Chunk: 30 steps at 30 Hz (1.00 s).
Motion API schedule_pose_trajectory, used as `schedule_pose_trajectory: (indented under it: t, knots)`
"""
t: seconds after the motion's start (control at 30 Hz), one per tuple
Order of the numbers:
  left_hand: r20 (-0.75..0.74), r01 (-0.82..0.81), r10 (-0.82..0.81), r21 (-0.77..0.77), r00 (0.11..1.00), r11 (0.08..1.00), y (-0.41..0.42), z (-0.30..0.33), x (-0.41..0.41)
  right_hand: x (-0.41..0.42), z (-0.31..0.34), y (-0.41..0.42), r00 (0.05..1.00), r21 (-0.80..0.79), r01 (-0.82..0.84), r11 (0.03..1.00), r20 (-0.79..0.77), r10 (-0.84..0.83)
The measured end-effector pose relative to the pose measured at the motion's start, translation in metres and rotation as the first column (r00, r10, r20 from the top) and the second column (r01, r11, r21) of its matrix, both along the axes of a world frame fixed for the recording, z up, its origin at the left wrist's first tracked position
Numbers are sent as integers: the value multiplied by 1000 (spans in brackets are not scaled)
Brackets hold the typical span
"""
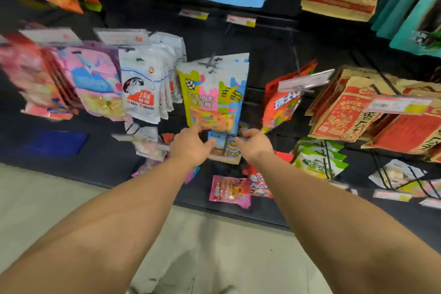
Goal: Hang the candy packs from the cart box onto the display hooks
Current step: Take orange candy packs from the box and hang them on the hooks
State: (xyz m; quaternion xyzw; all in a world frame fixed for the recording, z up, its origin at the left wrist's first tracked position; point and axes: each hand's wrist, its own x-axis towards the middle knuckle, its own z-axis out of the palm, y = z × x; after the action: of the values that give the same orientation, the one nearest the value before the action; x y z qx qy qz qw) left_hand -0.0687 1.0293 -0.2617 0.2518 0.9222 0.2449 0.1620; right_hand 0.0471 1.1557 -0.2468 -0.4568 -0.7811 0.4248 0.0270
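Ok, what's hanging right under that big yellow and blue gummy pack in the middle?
Under the gummy pack hangs a small blue pack on a hook, held between the left hand and right hand. The hands cover its sides; whether more packs hang behind it cannot be seen.

One head-worn view looks forward and down — close on the display wall (269, 74), somewhat blurred.

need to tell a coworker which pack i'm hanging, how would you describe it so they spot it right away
On the black display wall, look just under the tall, multicoloured candy pack in the middle. The small blue pack sits between the left hand and right hand, fingers on both edges. It is smaller than its neighbours.
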Motion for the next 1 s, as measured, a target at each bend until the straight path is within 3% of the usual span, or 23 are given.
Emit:
schedule_pose_trajectory:
  t: [0.17, 0.27, 0.4, 0.7, 1.0]
  knots:
    - [-126, -69, 44, -208, 991, 976, -111, 11, -68, -97, 16, -102, 887, 271, -460, 846, 177, 426]
    - [-198, -160, 109, -264, 974, 951, -203, 20, -117, -163, 21, -186, 795, 391, -606, 693, 270, 543]
    - [-249, -301, 226, -325, 942, 896, -336, 39, -181, -248, 34, -315, 668, 421, -734, 532, 311, 676]
    - [-322, -591, 502, -315, 803, 743, -594, 83, -267, -391, 74, -575, 417, 500, -826, 260, 230, 879]
    - [-350, -779, 696, -273, 627, 565, -745, 85, -350, -513, 72, -740, 212, 511, -856, 78, 208, 955]
